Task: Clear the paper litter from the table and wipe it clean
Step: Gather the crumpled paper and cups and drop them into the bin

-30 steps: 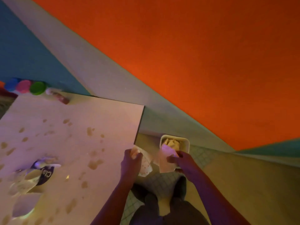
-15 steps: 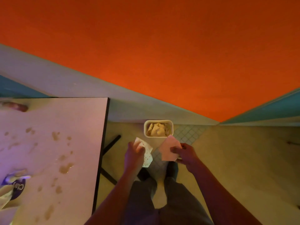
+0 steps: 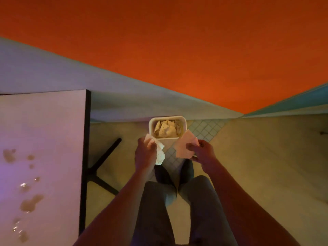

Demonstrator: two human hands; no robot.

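While both hands hold litter above the floor, the drop target is the white bin (image 3: pixel 167 119), sitting just beyond the fingers and between the two hands, already holding crumpled paper (image 3: pixel 166 129). Left hand (image 3: pixel 144 155): fingers curled round a dotted paper scrap (image 3: pixel 159 154), which hangs down from the grip, long axis roughly vertical in view, its upper end right at the bin's near-left corner. Right hand (image 3: pixel 202 153): thumb and fingers pinching a plain pinkish sheet (image 3: pixel 183 148) by its near edge, sheet fanned away from the fingers toward the bin's near-right corner, overlapping the rim in view. Both pieces look about equally near the opening; my read is that a short reach forward and release from either hand should land it, the flat sheet being the likelier one to drift off target. Outward: the table (image 3: pixel 42 139) is off to the left of the left hand, well apart from the bin, its top spotted with wet brownish stains (image 3: pixel 31 205), so wiping is not yet done. Black table leg base (image 3: pixel 103 167) on the floor between table and feet. Tiled patch of floor (image 3: pixel 204 130) by the bin, orange wall (image 3: pixel 177 50) above a pale baseboard. Dim, coloured lighting; fine detail is soft.
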